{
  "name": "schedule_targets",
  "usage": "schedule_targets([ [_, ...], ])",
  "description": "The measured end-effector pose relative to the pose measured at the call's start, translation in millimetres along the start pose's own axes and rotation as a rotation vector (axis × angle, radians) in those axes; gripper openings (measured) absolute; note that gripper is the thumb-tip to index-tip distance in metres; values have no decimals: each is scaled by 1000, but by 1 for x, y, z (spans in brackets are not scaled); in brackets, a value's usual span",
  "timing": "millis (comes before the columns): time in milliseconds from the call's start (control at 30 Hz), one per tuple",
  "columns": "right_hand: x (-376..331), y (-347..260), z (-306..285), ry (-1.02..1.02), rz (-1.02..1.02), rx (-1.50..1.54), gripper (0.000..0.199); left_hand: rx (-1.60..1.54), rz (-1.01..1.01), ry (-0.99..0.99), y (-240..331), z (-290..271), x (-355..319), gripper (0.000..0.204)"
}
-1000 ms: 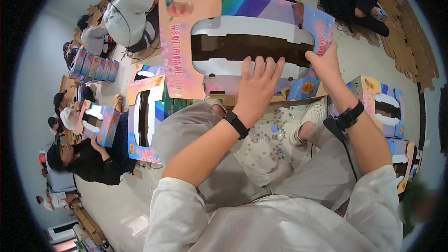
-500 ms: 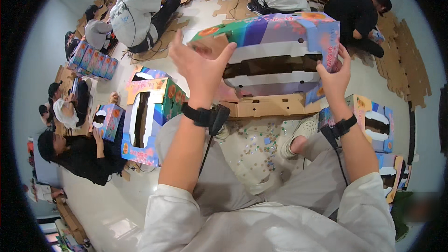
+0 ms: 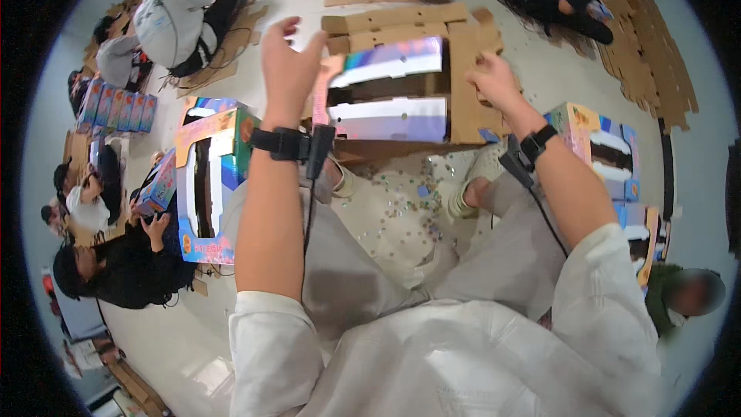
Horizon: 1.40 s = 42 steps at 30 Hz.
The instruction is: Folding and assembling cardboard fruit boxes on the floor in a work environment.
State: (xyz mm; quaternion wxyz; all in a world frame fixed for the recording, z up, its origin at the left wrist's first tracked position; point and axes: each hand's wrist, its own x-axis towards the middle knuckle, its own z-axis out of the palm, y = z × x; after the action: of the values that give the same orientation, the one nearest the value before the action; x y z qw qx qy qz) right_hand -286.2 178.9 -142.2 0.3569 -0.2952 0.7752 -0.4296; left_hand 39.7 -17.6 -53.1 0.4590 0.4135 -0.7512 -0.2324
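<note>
A patterned cardboard box (image 3: 390, 120) lies in front of me, its printed panel with a long cutout facing up. Brown inner flaps stand out at its far side and right side. Beside the box's left end, my left hand (image 3: 292, 69) is raised with thumb and fingers apart, holding nothing. My right hand (image 3: 498, 86) is at the brown right flap (image 3: 467, 112), its fingers curled and pinched against the cardboard. Each wrist wears a black strap with a small device and a cable.
Assembled patterned boxes stand to my left (image 3: 204, 185) and right (image 3: 610, 147). Small round bits (image 3: 394, 201) and a blue piece (image 3: 423, 191) lie scattered on the floor between my feet. Cardboard sheets (image 3: 641, 54) cover the floor farther off, where several people sit.
The box has been lowered and tipped; its brown inner flaps now show at the far and right sides. My left hand has come off its end, and my right hand has shifted onto the right flap.
</note>
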Motion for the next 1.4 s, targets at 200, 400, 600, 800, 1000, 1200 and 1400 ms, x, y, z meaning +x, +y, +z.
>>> schedule_targets([
  [200, -67, -71, -5, 273, -871, -188, 32, 464, 123, 164, -7, -18, 5, 77],
  [400, -124, -86, -54, 424, -838, 228, 39, 411, 104, -128, 2, -51, -1, 106],
  [600, -145, -85, -87, 644, -937, 79, 27, 235, 55, 74, 12, -62, -12, 84],
  [800, -134, -83, -90, 743, -1024, -65, 23, -56, -46, 77, 8, -48, -7, 63],
  [1000, -121, -103, -141, 793, -861, 107, 46, -365, -105, 312, -14, -63, 12, 62],
  [1200, -119, -98, -164, 749, -898, 334, 58, -310, -359, -79, -23, -41, 10, 76],
  [1400, -69, -65, -202, 542, -721, 340, 62, 60, -96, -68, 0, -26, 4, 57],
])
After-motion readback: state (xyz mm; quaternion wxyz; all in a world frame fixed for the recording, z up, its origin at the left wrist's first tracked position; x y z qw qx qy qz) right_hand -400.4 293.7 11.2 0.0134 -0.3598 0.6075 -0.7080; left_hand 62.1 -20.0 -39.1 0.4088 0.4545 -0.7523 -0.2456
